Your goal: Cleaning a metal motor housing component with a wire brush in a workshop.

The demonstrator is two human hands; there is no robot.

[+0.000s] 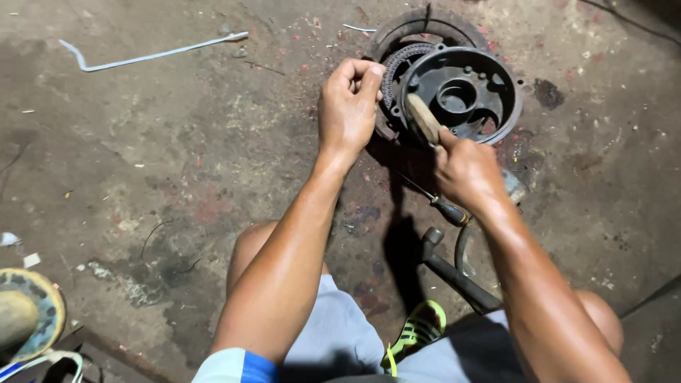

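round black metal plate sits tilted on concrete floor, leaning over a rusty ring behind it. left hand fingers clenched on plate's left rim. right hand grips a wooden handle, its end on the plate. screwdriver and hammer lie near. bent rod well apart, upper left.

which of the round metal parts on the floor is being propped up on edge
The black round plate with the central hole, tilted up and steadied by the left hand. The rusty ring behind it lies flat.
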